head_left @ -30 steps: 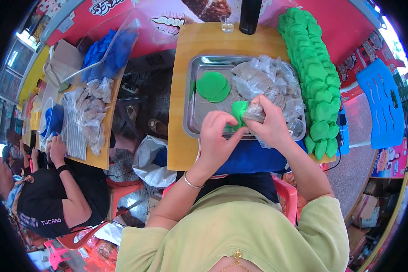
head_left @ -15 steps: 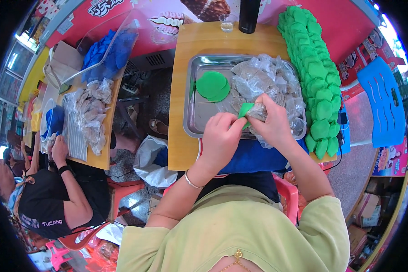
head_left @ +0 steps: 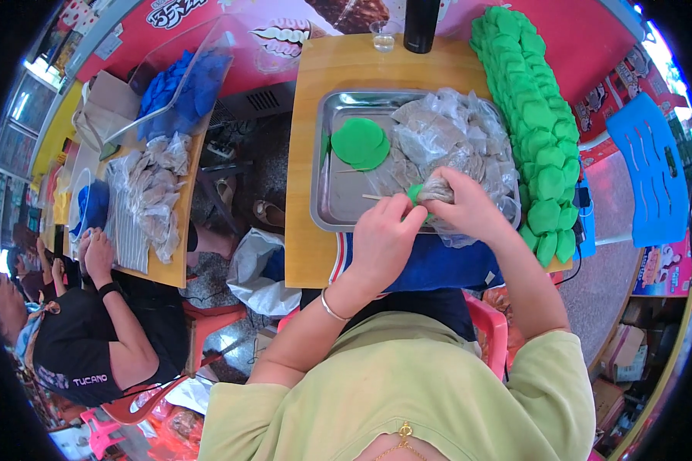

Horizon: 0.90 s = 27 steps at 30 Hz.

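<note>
My left hand (head_left: 384, 237) is closed in a pinch at a small green piece (head_left: 414, 193); a thin pale stick (head_left: 372, 197) pokes out beside its fingertips. Close against it, my right hand (head_left: 469, 206) grips a greyish lump (head_left: 437, 187) that meets the green piece. Both hands are over the near edge of a metal tray (head_left: 321, 165). Inside the tray, thin round green discs (head_left: 357, 143) lie overlapping at the left, and a heap of grey-brown material in clear plastic (head_left: 438, 123) fills the right. My fingers hide most of the join.
Layered green petal-like pieces (head_left: 534, 115) line the table's right edge. A black bottle (head_left: 422, 27) and a clear cup (head_left: 383, 38) stand at the back. Left, a co-worker's hands (head_left: 98, 253) are at another table with plastic-wrapped material (head_left: 158, 184). A blue chair (head_left: 650, 173) stands right.
The green piece shows less between my fingers, and the pale stick now shows by my left fingertips. My right hand has shifted slightly down. The co-worker's hands have come together.
</note>
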### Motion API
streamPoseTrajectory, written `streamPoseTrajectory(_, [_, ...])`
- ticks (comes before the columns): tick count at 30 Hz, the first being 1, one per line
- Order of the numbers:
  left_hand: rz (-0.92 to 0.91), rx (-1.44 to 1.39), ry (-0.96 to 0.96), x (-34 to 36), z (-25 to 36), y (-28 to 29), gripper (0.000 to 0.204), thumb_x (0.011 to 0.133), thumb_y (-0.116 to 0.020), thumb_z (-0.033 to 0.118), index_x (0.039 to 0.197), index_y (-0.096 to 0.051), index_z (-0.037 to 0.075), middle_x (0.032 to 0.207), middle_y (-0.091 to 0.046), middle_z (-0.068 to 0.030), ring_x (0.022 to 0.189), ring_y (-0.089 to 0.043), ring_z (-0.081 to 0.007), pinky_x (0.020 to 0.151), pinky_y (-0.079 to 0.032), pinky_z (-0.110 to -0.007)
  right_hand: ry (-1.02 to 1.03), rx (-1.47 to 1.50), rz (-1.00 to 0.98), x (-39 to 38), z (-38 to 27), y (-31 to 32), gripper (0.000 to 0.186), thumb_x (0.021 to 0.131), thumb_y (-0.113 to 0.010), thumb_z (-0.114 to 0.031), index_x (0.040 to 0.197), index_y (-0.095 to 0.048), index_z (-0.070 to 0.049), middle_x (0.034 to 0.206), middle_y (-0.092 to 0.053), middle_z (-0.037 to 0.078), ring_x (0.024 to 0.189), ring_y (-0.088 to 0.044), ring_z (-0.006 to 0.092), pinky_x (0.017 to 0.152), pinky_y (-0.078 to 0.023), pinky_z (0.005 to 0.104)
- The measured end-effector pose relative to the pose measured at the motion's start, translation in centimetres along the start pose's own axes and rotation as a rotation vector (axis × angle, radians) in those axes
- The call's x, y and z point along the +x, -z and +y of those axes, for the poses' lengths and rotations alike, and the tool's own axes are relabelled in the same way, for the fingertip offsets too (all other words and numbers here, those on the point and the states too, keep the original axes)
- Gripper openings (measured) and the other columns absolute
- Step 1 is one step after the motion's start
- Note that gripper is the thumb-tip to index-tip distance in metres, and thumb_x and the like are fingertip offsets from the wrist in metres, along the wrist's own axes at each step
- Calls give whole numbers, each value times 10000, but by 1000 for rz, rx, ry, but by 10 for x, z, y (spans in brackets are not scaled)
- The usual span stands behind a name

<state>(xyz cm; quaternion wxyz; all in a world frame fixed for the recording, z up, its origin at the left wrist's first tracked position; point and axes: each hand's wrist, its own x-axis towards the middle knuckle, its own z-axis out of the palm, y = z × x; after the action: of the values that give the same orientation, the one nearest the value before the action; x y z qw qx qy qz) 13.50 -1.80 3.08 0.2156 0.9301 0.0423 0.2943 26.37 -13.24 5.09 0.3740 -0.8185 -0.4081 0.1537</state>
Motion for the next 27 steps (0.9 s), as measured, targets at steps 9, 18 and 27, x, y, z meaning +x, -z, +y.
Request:
streamPoseTrajectory(9, [-64,-18,-5,-6,1,-2,141,677,-645,45,803,-592,82,796,-557,-61,733,-577,-260,608,-482,-359,86,-72,-91,-8,1,-2,214,731,-627,-118,940,-595,-85,814,-625,156,763,-605,344,646,-485,375])
streamPoseTrajectory(18, [-482,-962,349,14,-62,2,403,823,-642,100,1189,-500,9,1077,-571,-110,957,-576,-193,826,-469,-302,160,42,-124,-8,-2,-1,212,699,-662,-105,900,-610,-66,798,-619,145,767,-611,326,674,-478,378])
streamPoseTrajectory(27, [-371,-1316,431,13,-62,-12,108,889,-582,120,930,-554,24,835,-551,39,763,-484,-19,632,-397,-185,245,176,-153,-6,-4,12,203,725,-654,-94,919,-615,-47,816,-592,118,791,-600,269,691,-473,330])
